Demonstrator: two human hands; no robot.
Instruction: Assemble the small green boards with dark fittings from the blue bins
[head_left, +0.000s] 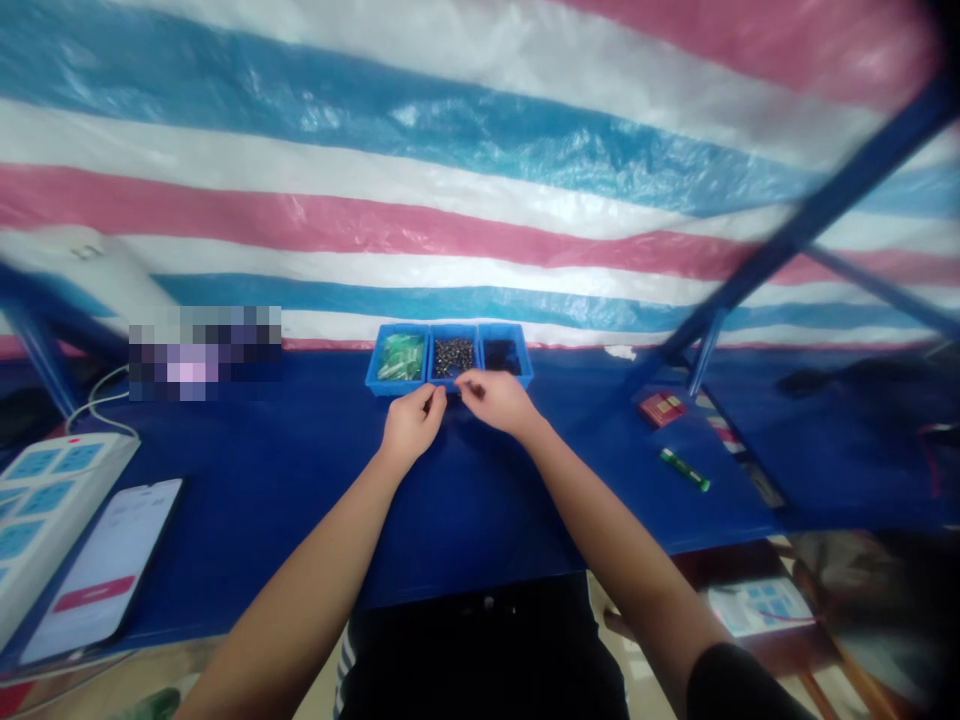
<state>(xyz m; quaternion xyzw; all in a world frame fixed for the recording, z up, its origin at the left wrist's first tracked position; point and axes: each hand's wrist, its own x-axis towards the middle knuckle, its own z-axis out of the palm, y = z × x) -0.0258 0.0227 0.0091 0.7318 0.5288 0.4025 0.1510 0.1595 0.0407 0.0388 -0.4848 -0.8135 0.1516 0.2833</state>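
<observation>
Fingers (433,398) of the left hand (411,425) and the right hand (499,402) were pinched narrow at the front rim of a blue compartment tray (397,388), any held piece too small to tell. Small dark metal parts (453,357) filled its middle compartment, looking hard, light and fiddly, best taken in a tight pinch
</observation>
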